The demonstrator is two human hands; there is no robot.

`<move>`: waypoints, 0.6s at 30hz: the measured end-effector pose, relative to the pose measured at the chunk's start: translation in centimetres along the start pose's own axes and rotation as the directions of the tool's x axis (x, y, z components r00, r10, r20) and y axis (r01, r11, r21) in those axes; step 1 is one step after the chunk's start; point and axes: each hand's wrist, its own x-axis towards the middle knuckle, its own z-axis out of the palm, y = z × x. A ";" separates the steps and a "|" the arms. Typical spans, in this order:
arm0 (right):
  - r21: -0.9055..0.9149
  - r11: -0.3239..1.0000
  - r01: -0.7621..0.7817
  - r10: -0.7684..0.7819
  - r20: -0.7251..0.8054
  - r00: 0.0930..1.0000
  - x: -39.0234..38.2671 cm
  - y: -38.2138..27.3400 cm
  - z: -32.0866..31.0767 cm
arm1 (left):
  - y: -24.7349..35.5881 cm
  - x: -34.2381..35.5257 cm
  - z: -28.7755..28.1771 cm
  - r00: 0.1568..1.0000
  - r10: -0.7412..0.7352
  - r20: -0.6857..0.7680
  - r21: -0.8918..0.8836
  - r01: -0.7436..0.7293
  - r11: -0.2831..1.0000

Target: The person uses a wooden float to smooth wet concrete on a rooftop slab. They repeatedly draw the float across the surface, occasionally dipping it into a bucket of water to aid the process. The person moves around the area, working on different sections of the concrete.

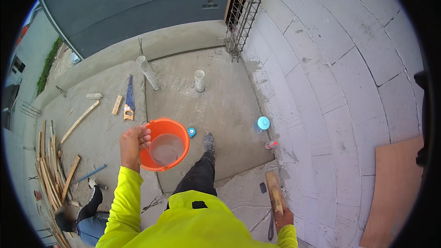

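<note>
My left hand (pixel 133 143) is closed round the thin wire handle of an orange bucket (pixel 184 154), which hangs in front of me. Murky grey-brown liquid covers its bottom. Low on the right, my right hand (pixel 284 217) grips a long wooden float (pixel 273 184), its flat board pointing away from me. A dark loop (pixel 270 230) shows beside that hand; what it belongs to I cannot tell. Just past the bucket's right rim, a small blue tape measure (pixel 191 132) lies on the concrete.
Two upright pipes (pixel 199 81) rise from the slab. A handsaw (pixel 129 96) and loose timber (pixel 50 170) lie left, near a crouching person (pixel 87 220). A blue-lidded jug (pixel 262 123) and red-capped bottle (pixel 271 144) stand by the block wall (pixel 317 110). A rebar column (pixel 245 16) stands at the far corner.
</note>
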 end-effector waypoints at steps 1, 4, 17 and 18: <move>0.025 0.999 -0.025 0.025 -0.005 1.000 2.0 -2.6 0.1 | 0.3 2.8 2.0 1.000 0.003 0.003 -0.004 -0.003 1.000; 0.081 0.994 -0.073 0.072 0.014 0.997 8.7 -11.2 0.0 | 1.6 10.5 7.6 0.998 -0.053 -0.022 -0.055 0.052 0.997; 0.125 0.990 0.058 -0.084 0.217 0.973 39.9 -48.9 5.7 | 7.4 46.2 25.1 0.983 -0.091 -0.158 -0.079 0.080 0.994; 0.036 0.989 0.141 -0.145 0.188 0.971 43.6 -51.8 7.1 | 6.5 49.1 26.2 0.981 -0.083 -0.175 -0.084 0.069 0.994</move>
